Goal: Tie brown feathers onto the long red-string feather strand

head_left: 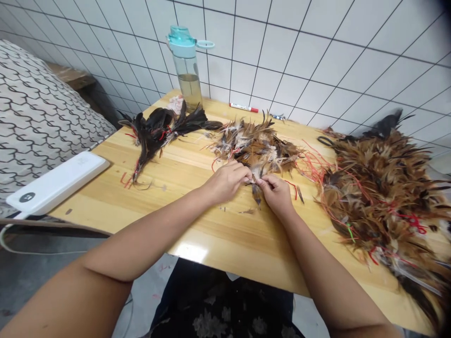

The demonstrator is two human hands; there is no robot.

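My left hand (230,180) and my right hand (276,193) meet over the middle of the wooden table, fingers pinched close together. Between them is a small bunch of brown feathers (256,191), its tips pointing down toward me. Both hands grip its upper part, where the fingers hide the details. Just behind my hands lies a loose pile of brown and pale feathers (253,141). A short red thread (293,188) and a single feather (300,195) rest to the right of my right hand.
Black feather bundles (158,129) tied with red lie at the left. A large heap of brown feathers (384,188) with red strings covers the right side. A water bottle (188,70) and a red marker (243,107) are near the tiled wall. A white power bank (58,183) sits at the left edge.
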